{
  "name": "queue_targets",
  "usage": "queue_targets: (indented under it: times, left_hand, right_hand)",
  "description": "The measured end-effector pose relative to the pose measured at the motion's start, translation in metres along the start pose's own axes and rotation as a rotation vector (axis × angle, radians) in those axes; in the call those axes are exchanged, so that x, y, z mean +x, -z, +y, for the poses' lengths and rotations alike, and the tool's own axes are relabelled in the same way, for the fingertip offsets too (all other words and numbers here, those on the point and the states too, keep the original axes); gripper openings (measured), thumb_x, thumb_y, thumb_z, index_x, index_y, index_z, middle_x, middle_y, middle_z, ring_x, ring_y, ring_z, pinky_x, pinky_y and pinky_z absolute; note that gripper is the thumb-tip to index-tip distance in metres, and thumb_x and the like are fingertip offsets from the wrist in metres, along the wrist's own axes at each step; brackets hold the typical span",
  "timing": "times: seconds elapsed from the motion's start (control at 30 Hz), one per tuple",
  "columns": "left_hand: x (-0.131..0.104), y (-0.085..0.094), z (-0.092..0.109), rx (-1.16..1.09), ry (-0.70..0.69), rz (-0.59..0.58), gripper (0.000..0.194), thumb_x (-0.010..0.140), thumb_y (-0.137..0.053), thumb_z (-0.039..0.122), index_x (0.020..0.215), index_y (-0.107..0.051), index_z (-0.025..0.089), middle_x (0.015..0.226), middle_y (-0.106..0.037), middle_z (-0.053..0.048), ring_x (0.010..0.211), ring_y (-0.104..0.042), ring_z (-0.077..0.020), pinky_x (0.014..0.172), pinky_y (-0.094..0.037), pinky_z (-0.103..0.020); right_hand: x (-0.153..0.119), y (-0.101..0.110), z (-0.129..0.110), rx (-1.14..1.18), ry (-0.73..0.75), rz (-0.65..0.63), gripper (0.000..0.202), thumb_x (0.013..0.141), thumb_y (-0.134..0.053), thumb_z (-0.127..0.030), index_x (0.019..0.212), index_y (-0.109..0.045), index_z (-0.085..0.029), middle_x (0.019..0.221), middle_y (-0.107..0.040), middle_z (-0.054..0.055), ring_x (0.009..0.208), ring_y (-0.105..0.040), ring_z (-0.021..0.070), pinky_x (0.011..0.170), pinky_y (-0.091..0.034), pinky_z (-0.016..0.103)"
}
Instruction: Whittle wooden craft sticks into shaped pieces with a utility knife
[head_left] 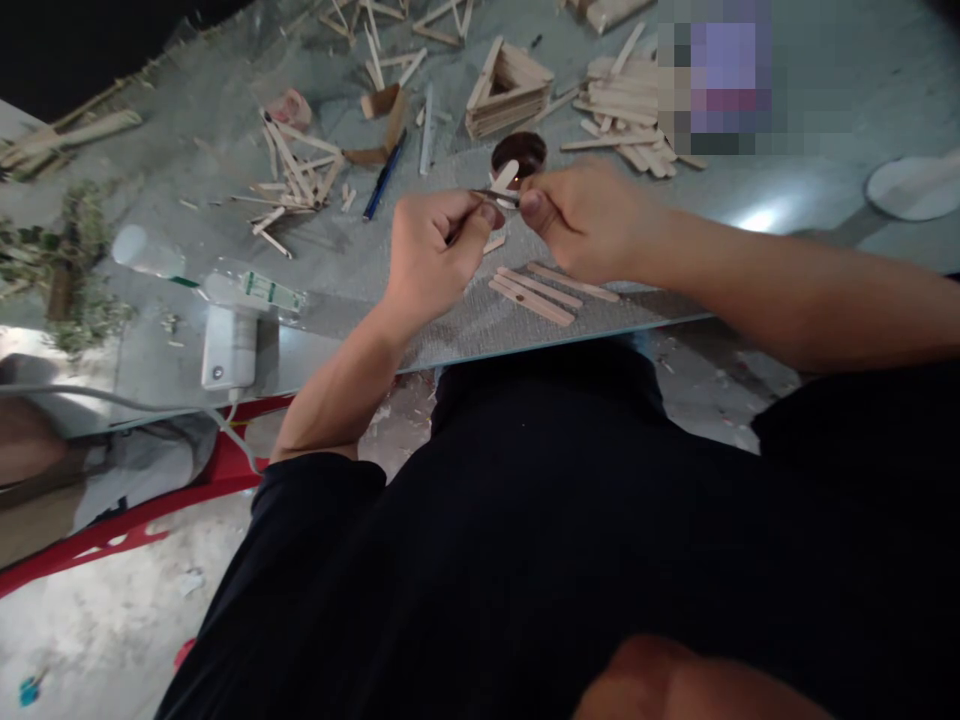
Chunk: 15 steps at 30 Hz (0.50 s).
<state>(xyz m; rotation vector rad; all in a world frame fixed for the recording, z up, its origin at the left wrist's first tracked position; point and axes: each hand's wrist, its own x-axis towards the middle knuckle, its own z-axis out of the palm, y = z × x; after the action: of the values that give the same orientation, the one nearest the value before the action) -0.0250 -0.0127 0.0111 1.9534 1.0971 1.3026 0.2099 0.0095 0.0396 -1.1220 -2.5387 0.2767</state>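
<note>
Pinching a thin tool (491, 196), left hand (431, 255) meets right hand (581, 220), fingers gripping a wooden stick (505, 176).

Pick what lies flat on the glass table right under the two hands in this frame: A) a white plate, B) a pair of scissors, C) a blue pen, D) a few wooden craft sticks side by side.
D: a few wooden craft sticks lie side by side on the glass table just below the left hand and the right hand.
</note>
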Motion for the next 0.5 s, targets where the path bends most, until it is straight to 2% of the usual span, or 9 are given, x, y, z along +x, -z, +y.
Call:
queue_targets:
  times: [0.2, 0.4, 0.5]
  left_hand:
    - [-0.0007, 0.0005, 0.0004, 0.026, 0.033, -0.012, 0.038, 0.108, -0.067, 0.057, 0.084, -0.076, 0.029, 0.058, -0.049, 0.000, 0.058, -0.055, -0.0181, 0.054, -0.042, -0.036]
    - [-0.0002, -0.0013, 0.0008, 0.033, 0.087, 0.001, 0.038, 0.105, -0.071, 0.054, 0.079, -0.071, 0.027, 0.058, -0.046, 0.000, 0.064, -0.063, -0.0192, 0.056, -0.050, -0.033]
    - [0.0011, -0.0029, -0.0004, 0.040, 0.076, 0.009, 0.037, 0.103, -0.072, 0.053, 0.077, -0.071, 0.027, 0.057, -0.044, 0.001, 0.062, -0.062, -0.0191, 0.054, -0.049, -0.033]
  right_hand:
    - [-0.0001, -0.0004, -0.0018, -0.015, -0.007, -0.008, 0.059, 0.118, -0.024, -0.050, 0.108, -0.073, -0.018, 0.091, -0.075, 0.016, 0.083, -0.070, 0.0348, 0.068, -0.033, 0.038]
    - [-0.0005, -0.0015, -0.0018, -0.013, -0.010, -0.006, 0.062, 0.119, -0.021, -0.052, 0.108, -0.073, -0.021, 0.092, -0.075, 0.015, 0.083, -0.069, 0.0327, 0.069, -0.034, 0.040]
    - [-0.0008, -0.0018, -0.0014, -0.003, -0.004, -0.008, 0.061, 0.118, -0.022, -0.051, 0.108, -0.073, -0.021, 0.091, -0.075, 0.015, 0.081, -0.067, 0.0330, 0.070, -0.035, 0.040]
